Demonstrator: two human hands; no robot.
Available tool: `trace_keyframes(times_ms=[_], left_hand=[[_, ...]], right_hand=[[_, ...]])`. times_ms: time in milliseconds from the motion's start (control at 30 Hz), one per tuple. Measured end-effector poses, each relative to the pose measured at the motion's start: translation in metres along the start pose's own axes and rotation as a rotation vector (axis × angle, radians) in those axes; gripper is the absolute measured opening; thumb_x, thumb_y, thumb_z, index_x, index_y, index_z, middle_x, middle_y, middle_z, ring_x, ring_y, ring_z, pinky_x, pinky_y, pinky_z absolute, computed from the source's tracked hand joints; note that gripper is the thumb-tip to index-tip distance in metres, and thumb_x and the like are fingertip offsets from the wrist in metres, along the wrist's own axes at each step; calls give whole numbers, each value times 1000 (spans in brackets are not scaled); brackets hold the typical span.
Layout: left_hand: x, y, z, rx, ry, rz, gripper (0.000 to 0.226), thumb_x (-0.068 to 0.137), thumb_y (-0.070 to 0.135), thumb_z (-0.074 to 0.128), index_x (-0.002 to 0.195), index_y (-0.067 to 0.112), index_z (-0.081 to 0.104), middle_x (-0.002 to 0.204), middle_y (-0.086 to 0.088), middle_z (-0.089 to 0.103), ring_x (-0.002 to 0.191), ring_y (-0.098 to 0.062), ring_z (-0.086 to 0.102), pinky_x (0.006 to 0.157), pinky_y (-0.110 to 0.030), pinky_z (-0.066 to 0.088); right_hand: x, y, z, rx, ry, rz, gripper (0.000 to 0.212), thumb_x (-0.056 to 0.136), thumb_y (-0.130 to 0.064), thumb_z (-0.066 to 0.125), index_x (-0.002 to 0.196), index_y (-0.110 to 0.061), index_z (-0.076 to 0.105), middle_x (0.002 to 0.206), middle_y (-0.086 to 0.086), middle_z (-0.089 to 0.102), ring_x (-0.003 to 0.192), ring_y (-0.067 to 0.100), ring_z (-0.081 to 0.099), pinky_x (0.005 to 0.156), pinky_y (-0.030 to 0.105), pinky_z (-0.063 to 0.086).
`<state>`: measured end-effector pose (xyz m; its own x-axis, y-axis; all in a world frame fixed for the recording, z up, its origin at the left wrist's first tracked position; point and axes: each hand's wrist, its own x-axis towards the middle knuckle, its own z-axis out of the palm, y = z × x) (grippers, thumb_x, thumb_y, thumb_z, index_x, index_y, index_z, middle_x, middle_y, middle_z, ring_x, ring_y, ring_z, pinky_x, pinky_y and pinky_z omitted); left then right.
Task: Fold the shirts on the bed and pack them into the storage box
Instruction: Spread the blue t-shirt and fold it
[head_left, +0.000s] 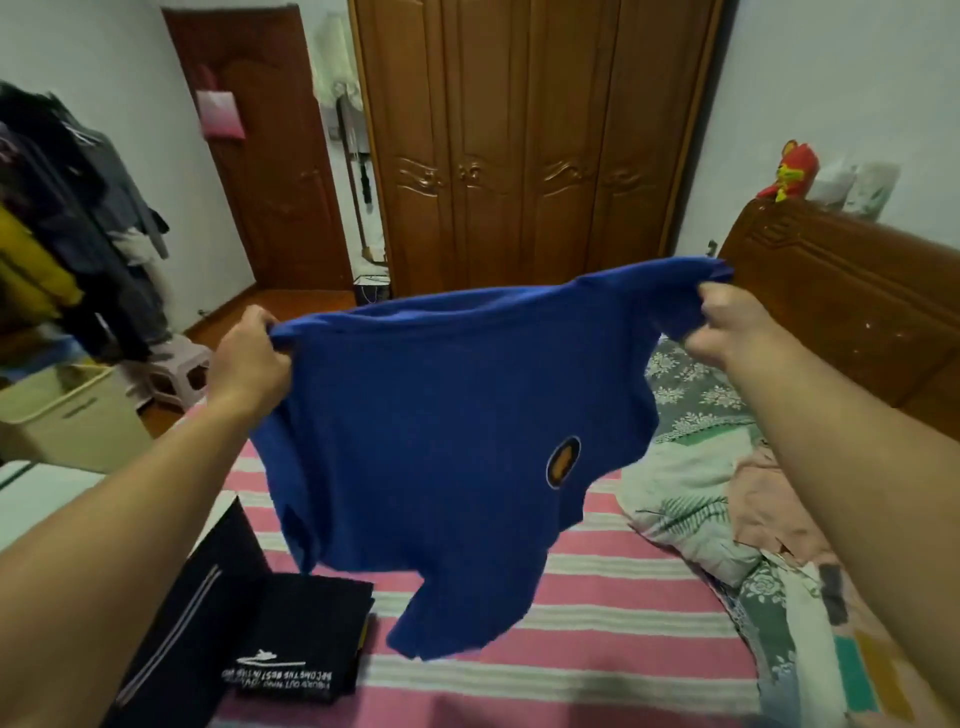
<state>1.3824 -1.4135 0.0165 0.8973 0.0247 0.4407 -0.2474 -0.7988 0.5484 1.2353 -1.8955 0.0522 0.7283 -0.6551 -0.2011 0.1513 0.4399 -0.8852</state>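
Head view: the left hand and right hand, mid-frame, each grip a shoulder of the blue shirt, fingers curled into the cloth. It hangs spread above the striped bed. A folded black shirt lies at lower left beside a black box.
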Motion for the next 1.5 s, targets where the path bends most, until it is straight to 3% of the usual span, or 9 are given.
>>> trace_keyframes(times_ms=[133, 267, 467, 600, 900, 1067, 1167, 1333, 1500], left_hand=[[1, 15, -43, -129, -31, 200, 20, 90, 20, 75, 94, 14, 56, 85, -13, 61, 78, -35, 56, 65, -36, 38], [-70, -16, -51, -46, -491, 326, 17, 80, 21, 81, 83, 24, 65, 70, 4, 61, 67, -23, 59, 65, -31, 46], [-247, -40, 62, 270, -990, 307, 29, 90, 44, 65, 91, 16, 58, 89, 0, 67, 82, -22, 62, 66, -32, 36], [-345, -34, 163, 345, -1171, 270, 10, 94, 19, 59, 104, 16, 57, 116, -11, 63, 111, -34, 60, 79, -42, 44], [-415, -40, 186, 420, -1095, 253, 60, 98, 16, 51, 153, 25, 29, 123, -9, 55, 112, -36, 60, 85, -44, 47], [-410, -42, 171, 295, -965, 207, 32, 96, 18, 54, 125, 19, 40, 115, -4, 53, 102, -33, 62, 69, -40, 41], [-404, -59, 174, 27, -870, -131, 35, 84, 19, 65, 113, 22, 45, 109, -3, 49, 96, -34, 59, 67, -38, 35], [-401, -80, 176, -72, -1048, -213, 17, 83, 21, 65, 76, 18, 50, 75, 0, 56, 75, -24, 51, 66, -41, 38], [-389, -83, 169, -322, -791, -334, 17, 82, 4, 53, 89, 19, 49, 86, 1, 61, 83, -29, 56, 74, -42, 43]], right_hand=[[-24, -17, -16, 132, -76, -105, 24, 106, -15, 35, 111, -15, 59, 110, 2, 64, 98, 17, 66, 76, 33, 57], [-37, 49, -94, 98, 68, 42, 40, 96, -24, 65, 132, -13, 54, 101, 3, 75, 84, 13, 69, 70, 23, 59], [-72, 205, -187, -741, 354, 220, 44, 98, -9, 47, 140, 3, 46, 141, 27, 52, 126, 45, 54, 92, 43, 49], [-153, 320, -166, -1127, -90, 332, 62, 87, -5, 55, 148, -8, 42, 139, 22, 55, 106, 25, 57, 81, 28, 43], [-242, 405, -132, -1159, -757, 469, 94, 86, 8, 61, 161, -22, 13, 160, -1, 30, 142, 16, 38, 108, 25, 41], [-234, 400, -104, -1402, -778, 268, 29, 84, -7, 55, 106, -24, 59, 115, 6, 65, 105, 29, 61, 90, 42, 52], [-231, 405, -97, -1398, -710, 200, 25, 78, -7, 63, 70, -24, 46, 88, 6, 56, 84, 24, 56, 71, 38, 48], [-234, 377, -88, -693, -438, 527, 25, 79, 10, 66, 93, -10, 62, 79, 8, 67, 71, 23, 66, 77, 48, 62], [-227, 335, -105, -808, -418, 384, 20, 84, -12, 75, 88, -14, 56, 69, -4, 56, 48, 5, 49, 50, 17, 42]])
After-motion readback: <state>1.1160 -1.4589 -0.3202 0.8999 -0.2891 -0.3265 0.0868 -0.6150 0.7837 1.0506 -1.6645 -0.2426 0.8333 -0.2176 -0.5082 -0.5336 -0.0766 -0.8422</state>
